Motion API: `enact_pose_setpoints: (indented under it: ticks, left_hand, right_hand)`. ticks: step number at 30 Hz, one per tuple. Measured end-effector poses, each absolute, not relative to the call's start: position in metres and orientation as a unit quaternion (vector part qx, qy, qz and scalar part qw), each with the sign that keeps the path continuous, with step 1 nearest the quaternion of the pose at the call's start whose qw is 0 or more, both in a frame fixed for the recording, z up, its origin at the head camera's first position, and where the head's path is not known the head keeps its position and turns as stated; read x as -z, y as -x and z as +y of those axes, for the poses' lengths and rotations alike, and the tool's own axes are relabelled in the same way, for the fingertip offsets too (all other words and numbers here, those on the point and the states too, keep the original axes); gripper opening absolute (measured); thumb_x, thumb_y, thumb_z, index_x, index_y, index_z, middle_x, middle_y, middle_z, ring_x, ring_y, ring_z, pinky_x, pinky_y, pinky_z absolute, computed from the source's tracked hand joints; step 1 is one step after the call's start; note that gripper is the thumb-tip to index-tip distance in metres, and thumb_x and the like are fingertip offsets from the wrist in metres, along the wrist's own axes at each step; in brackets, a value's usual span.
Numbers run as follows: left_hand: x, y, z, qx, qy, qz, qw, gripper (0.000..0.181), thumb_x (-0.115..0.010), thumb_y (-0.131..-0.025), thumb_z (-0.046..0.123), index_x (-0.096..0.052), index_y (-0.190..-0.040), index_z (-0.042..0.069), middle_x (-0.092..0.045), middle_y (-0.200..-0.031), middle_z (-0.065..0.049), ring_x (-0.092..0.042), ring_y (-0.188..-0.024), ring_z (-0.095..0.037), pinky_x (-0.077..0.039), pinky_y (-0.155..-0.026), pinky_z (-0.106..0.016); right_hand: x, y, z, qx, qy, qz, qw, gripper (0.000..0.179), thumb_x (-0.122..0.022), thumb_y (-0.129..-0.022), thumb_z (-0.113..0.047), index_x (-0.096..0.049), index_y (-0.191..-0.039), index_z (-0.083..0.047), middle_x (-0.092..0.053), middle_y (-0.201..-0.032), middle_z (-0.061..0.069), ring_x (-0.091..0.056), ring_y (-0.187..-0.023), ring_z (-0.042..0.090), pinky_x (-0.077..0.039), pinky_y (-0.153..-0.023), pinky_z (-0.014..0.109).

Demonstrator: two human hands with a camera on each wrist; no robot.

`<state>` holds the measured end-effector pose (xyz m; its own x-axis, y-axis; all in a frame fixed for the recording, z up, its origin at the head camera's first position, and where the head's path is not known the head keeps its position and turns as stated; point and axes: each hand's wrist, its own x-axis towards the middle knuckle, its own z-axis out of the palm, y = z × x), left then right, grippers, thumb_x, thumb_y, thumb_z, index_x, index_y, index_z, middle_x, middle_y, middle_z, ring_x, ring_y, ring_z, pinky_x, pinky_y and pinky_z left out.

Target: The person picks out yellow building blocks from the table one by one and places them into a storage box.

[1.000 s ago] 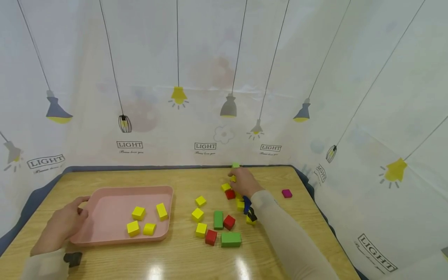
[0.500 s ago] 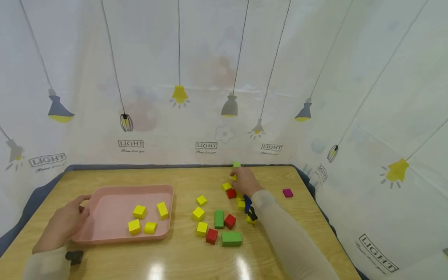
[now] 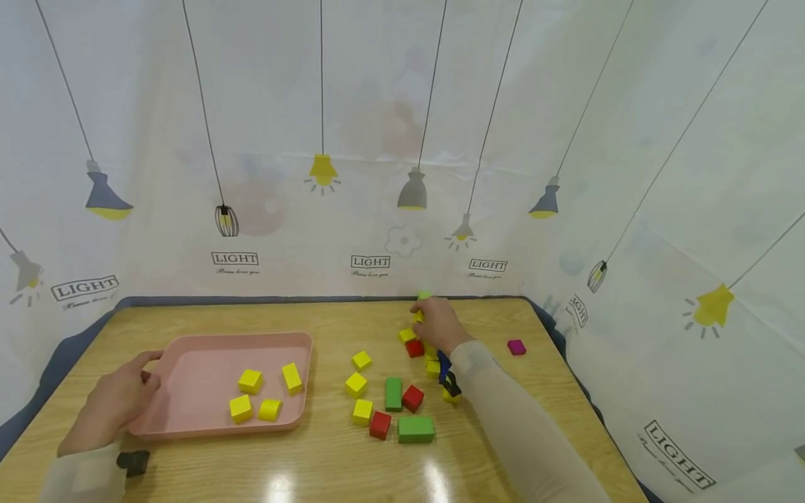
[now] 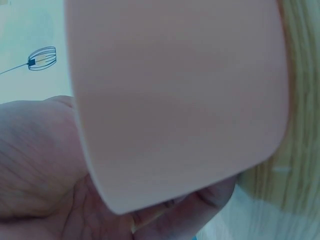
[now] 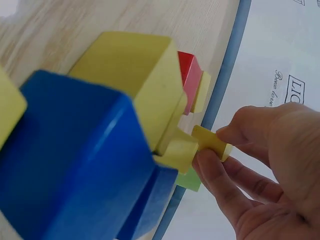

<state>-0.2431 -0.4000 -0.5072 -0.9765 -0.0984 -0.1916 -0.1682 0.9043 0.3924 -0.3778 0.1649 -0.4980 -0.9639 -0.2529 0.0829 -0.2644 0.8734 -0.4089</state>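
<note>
- Grips the left end of a pink rectangular tray (image 3: 195, 377) with the left hand (image 3: 122, 395).
- Pinches a small yellow block (image 5: 210, 142) between thumb and fingers of the right hand (image 3: 440, 325), near the far edge of a wood-grain table (image 3: 339, 321).
- Just beyond that hand, a light green block (image 3: 424, 295); near its wrist, a glossy blue block (image 5: 75, 150).
- Inside the tray, toward its right end, four yellow blocks (image 3: 250, 381).
- Between tray and right sleeve (image 3: 503, 419), two green oblong blocks (image 3: 416, 429) among red and yellow ones.
- Well apart at right, a magenta block (image 3: 516, 347).
</note>
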Motion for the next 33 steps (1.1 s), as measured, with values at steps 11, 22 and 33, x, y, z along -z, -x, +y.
enact_pose_setpoints:
  ticks: [11,22,33]
  left_hand:
    - [0.507,0.244,-0.4,-0.214,0.074,0.97,0.09,0.059,-0.051,-0.113,0.011,-0.038,-0.165,-0.013,-0.07,-0.123,-0.039,-0.066,-0.097,-0.04,-0.055,-0.082,-0.052]
    - [0.506,0.243,-0.399,-0.212,0.074,0.97,0.09,0.059,-0.05,-0.112,0.01,-0.038,-0.164,-0.014,-0.071,-0.122,-0.038,-0.066,-0.095,-0.038,-0.055,-0.082,-0.051]
    - [0.504,0.24,-0.397,-0.21,0.074,0.971,0.088,0.058,-0.049,-0.113,0.01,-0.038,-0.165,-0.014,-0.071,-0.122,-0.039,-0.066,-0.093,-0.037,-0.054,-0.079,-0.048]
  right_hand:
    - [0.491,0.371,0.15,-0.229,-0.151,-0.961,0.028,0.035,-0.083,-0.104,-0.003,-0.081,-0.139,-0.003,-0.082,-0.137,0.014,-0.073,-0.117,0.028,-0.064,-0.11,0.046]
    - [0.49,0.369,0.124,-0.235,-0.186,-0.953,0.037,0.03,-0.084,-0.104,-0.003,-0.083,-0.133,-0.003,-0.083,-0.133,0.014,-0.076,-0.122,0.031,-0.063,-0.113,0.049]
    - [0.485,0.359,0.096,-0.242,-0.215,-0.945,0.053,0.03,-0.084,-0.103,-0.001,-0.083,-0.133,-0.006,-0.084,-0.132,0.012,-0.076,-0.111,0.025,-0.066,-0.102,0.041]
